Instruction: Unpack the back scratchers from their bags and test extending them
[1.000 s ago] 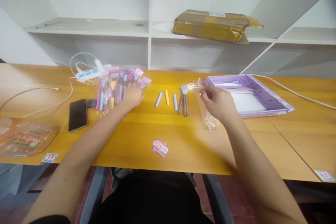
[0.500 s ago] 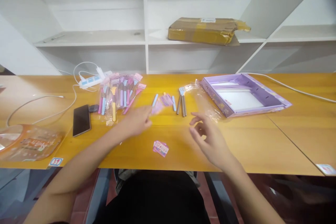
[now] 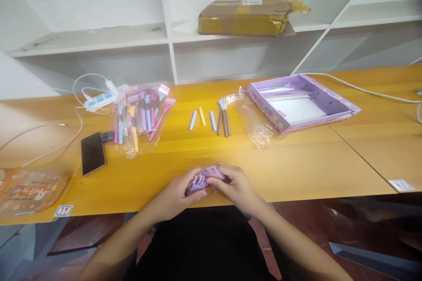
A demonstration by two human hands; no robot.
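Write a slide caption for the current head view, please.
Left hand and right hand hold a purple packet, three pastel sticks beyond.

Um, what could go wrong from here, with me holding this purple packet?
The purple packet, between your left hand and right hand near the front edge of the table, might slip and fall off. The yellow stick and two blue sticks lie loose, so a careless reach could scatter them.

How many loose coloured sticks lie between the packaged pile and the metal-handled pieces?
3: one blue stick nearest the packaged pile, a yellow stick in the middle, and a second blue stick beside the metal-handled pieces. All three lie uncovered.
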